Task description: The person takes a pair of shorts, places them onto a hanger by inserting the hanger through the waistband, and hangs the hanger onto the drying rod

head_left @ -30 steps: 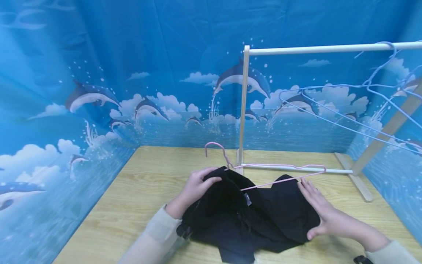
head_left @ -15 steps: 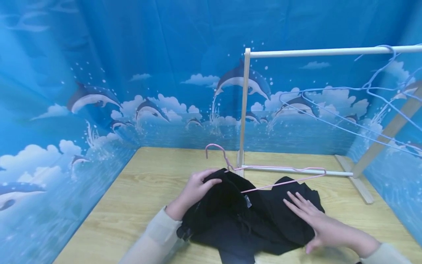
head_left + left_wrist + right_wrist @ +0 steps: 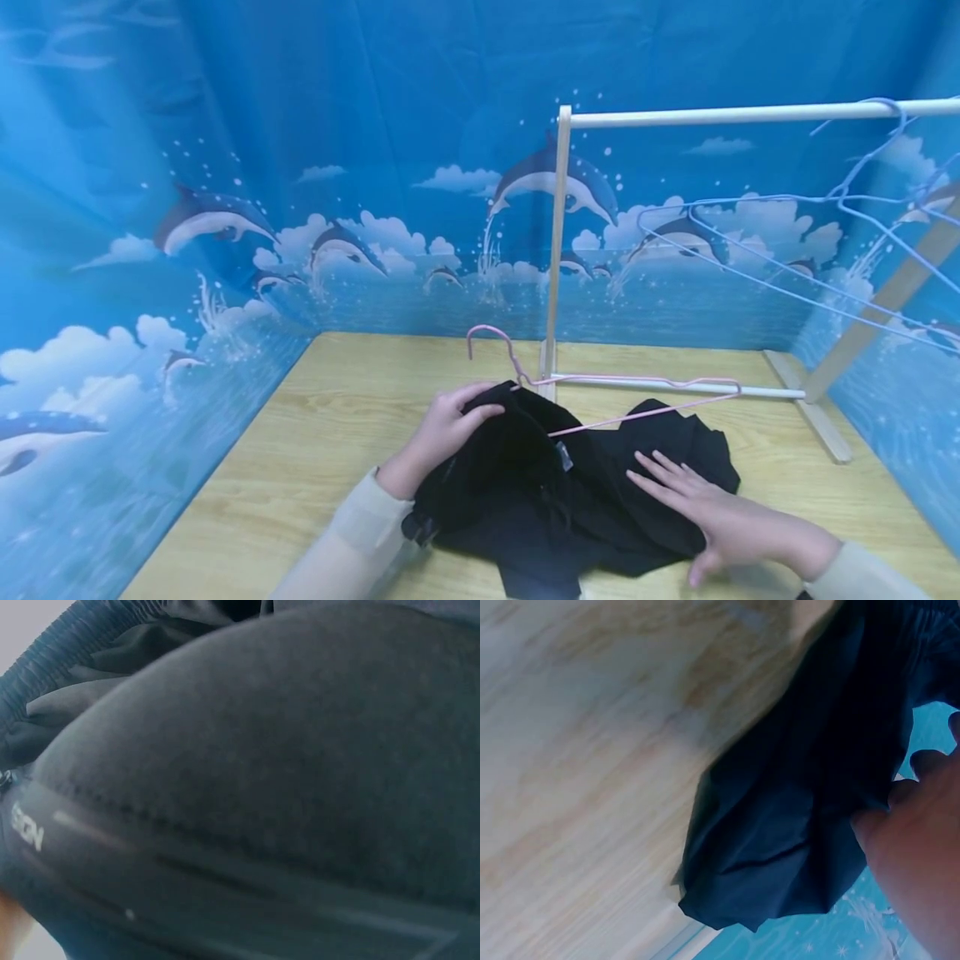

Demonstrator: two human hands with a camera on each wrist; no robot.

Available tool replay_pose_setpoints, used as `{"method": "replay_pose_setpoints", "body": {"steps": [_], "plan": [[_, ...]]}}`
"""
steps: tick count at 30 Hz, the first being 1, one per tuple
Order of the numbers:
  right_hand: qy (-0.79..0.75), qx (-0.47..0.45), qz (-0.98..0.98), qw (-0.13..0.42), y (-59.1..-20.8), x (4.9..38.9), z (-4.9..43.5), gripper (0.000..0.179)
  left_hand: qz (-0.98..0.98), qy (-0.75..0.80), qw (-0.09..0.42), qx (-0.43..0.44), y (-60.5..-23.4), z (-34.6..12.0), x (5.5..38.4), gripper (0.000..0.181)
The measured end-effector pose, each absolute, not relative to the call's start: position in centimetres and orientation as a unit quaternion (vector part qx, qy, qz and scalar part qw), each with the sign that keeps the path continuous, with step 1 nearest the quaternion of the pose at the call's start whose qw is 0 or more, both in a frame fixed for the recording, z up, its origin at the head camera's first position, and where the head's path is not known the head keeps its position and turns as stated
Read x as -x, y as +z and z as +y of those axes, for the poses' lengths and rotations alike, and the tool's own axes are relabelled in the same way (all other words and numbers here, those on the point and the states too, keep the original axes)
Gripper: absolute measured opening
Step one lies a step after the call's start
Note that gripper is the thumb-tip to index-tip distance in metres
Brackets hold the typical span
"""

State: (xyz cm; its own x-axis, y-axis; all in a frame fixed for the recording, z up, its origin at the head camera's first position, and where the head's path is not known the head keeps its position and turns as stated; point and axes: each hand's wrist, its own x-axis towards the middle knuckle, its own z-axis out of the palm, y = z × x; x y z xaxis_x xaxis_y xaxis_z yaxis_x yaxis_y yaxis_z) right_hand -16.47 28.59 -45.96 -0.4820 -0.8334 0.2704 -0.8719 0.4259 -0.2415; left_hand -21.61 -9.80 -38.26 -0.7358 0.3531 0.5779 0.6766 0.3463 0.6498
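Note:
Black shorts [image 3: 525, 521] with a gathered elastic waistband [image 3: 67, 656] lie bunched on the table, a small label showing inside the waist. My left hand [image 3: 453, 429] grips the waistband at the left, thumb on the near side. A pink wire hanger [image 3: 512, 354] is partly inside the waist opening; its hook and right end stick out, and the rest is hidden by cloth. On the right leg of the shorts rests my right hand [image 3: 701, 508], fingers spread. White lettering and dark cloth fill the left wrist view. The right wrist view shows the leg [image 3: 780, 847] beside my hand.
A rack with a white top rail [image 3: 712, 114] and wooden posts [image 3: 557, 250] stands behind the shorts. Blue hangers [image 3: 795, 198] hang from its right side. Its white lower bar [image 3: 772, 392] runs close behind the pink hanger. A dolphin-print curtain [image 3: 420, 100] surrounds the wooden table [image 3: 300, 450].
My right hand has moved left from the outer edge of the shorts onto the leg, and the cloth at its end has spread out to the right. My left hand keeps its grip.

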Motion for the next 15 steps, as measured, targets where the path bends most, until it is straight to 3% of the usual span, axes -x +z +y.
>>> {"method": "replay_pose_setpoints", "body": {"steps": [9, 15], "plan": [[0.114, -0.511, -0.844, 0.114, -46.16, 16.53, 28.48, 0.116, -0.806, -0.464, 0.176, 0.323, -38.26, -9.76, 21.72, 0.024], [0.1, -0.507, -0.848, 0.118, -45.97, 16.63, 28.36, 0.112, -0.808, -0.463, 0.176, 0.32, -38.2, -9.74, 21.76, 0.025]]}}
